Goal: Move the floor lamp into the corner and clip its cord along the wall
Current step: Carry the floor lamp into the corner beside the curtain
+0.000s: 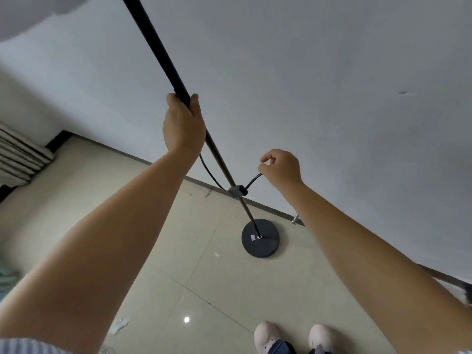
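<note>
The floor lamp's black pole [158, 47] rises to the top left from a round black base [268, 247] that rests on the tiled floor close to the wall. My left hand [182, 123] is wrapped around the pole at mid height. A black cord [251, 181] hangs along the pole, passes a small grey clip [238, 191] on the pole and curves up to my right hand [281, 168], which pinches it between thumb and fingers. The lamp head is out of view.
A grey wall [319, 98] meets the beige tiled floor [178, 251] at a dark skirting board. A small metal door stop [295, 218] sticks out near the base. A white slatted unit [20, 154] stands at the left. My pale shoes [293, 337] are at the bottom.
</note>
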`<action>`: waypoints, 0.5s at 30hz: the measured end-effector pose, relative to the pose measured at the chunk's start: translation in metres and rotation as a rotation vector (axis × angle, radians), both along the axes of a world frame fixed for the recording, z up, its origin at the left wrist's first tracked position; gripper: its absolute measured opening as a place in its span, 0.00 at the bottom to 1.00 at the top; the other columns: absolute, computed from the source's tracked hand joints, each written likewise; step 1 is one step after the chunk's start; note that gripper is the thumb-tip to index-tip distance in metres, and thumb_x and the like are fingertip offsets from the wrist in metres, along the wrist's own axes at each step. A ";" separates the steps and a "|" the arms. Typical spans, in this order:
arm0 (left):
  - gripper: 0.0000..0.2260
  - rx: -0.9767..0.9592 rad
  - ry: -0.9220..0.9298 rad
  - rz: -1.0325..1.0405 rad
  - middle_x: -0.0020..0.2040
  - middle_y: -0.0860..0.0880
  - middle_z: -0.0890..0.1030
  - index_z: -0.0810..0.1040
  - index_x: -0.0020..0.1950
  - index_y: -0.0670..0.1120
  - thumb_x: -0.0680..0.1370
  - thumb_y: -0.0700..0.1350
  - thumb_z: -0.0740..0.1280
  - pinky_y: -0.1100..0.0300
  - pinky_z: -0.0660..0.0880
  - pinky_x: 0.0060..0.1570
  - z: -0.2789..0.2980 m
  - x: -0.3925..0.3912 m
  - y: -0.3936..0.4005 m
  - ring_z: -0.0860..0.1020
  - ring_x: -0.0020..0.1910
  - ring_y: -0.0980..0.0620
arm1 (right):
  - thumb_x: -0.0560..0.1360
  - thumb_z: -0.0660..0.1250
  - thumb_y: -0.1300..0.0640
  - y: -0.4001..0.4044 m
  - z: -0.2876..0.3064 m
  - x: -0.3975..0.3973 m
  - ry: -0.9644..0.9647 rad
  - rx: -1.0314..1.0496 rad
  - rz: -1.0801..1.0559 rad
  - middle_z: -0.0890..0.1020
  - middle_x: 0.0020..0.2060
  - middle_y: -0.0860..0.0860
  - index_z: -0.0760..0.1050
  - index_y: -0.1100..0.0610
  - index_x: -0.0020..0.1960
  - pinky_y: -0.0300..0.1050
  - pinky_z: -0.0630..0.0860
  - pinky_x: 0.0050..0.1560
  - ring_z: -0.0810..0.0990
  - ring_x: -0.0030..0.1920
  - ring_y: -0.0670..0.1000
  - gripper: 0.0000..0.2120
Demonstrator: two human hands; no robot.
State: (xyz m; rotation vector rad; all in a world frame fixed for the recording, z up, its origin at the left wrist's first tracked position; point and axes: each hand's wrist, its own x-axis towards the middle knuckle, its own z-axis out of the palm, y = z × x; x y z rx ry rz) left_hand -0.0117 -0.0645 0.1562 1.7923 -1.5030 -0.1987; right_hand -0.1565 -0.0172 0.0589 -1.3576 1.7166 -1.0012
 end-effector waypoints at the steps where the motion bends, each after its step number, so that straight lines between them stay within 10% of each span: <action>1: 0.11 0.003 -0.005 -0.018 0.49 0.37 0.82 0.67 0.53 0.39 0.82 0.47 0.54 0.55 0.69 0.39 0.001 0.006 -0.002 0.79 0.47 0.39 | 0.68 0.64 0.67 -0.006 -0.002 0.009 0.016 0.017 0.005 0.67 0.26 0.45 0.77 0.64 0.46 0.36 0.63 0.29 0.67 0.30 0.46 0.08; 5: 0.11 0.031 0.011 -0.058 0.49 0.38 0.83 0.67 0.54 0.39 0.82 0.47 0.54 0.53 0.72 0.40 0.003 0.037 -0.010 0.79 0.47 0.39 | 0.68 0.62 0.68 -0.027 -0.004 0.049 0.106 0.063 0.089 0.83 0.40 0.57 0.77 0.70 0.50 0.49 0.79 0.46 0.78 0.46 0.61 0.12; 9: 0.14 0.063 0.030 -0.094 0.49 0.39 0.83 0.66 0.59 0.36 0.82 0.46 0.54 0.54 0.71 0.41 0.007 0.066 -0.019 0.78 0.44 0.43 | 0.71 0.62 0.65 -0.048 -0.008 0.090 0.125 0.099 0.213 0.80 0.57 0.58 0.75 0.63 0.57 0.48 0.73 0.58 0.76 0.58 0.58 0.15; 15: 0.11 0.109 0.069 -0.177 0.40 0.48 0.79 0.68 0.56 0.37 0.81 0.45 0.56 0.65 0.67 0.30 0.005 0.116 -0.052 0.75 0.37 0.52 | 0.70 0.62 0.62 -0.095 -0.014 0.149 0.178 0.188 0.466 0.81 0.39 0.54 0.76 0.56 0.40 0.46 0.75 0.41 0.77 0.42 0.57 0.05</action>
